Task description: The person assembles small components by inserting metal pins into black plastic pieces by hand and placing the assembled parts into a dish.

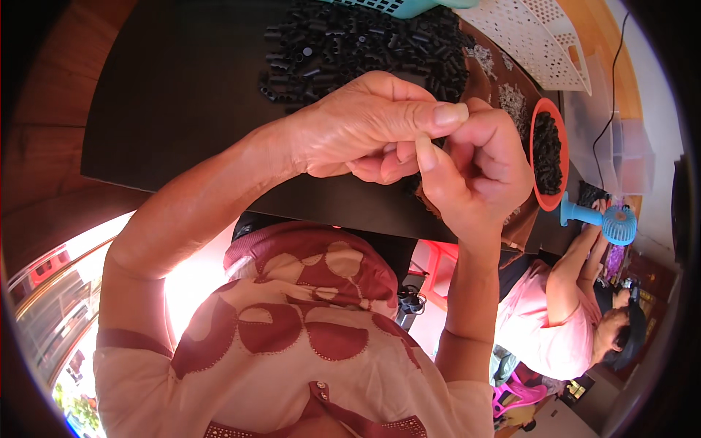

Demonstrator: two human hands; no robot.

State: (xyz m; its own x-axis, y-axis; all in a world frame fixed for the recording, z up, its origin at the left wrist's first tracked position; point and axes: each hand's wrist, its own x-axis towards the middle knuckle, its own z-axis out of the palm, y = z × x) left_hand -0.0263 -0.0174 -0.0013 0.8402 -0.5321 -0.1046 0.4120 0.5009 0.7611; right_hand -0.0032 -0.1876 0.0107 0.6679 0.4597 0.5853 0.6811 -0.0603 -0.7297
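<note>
While two bare forearms extend over a dark brown surface (pixel 182 109), the left hand (pixel 365 124) and right hand (pixel 485 164) come together, fingers curled and thumb tips close to each other. Each grip is pinched inward; whether anything small sits between the fingertips cannot be told, so no direction can be read there. Just beyond the left grip lies a heap of short, tube-like black pieces (pixel 350 55), their long axes at mixed angles: some run left to right, others slant or point away from the person. Beyond and right of the right grip, small pale pieces (pixel 513 102) lie on a brown cloth (pixel 518 233). Near that grip's right side, an orange-red bowl (pixel 550 201) holds more dark pieces (pixel 546 153), jumbled together. Farther right stands a blue fan (pixel 619 225), near a co-worker in pink (pixel 544 314).
</note>
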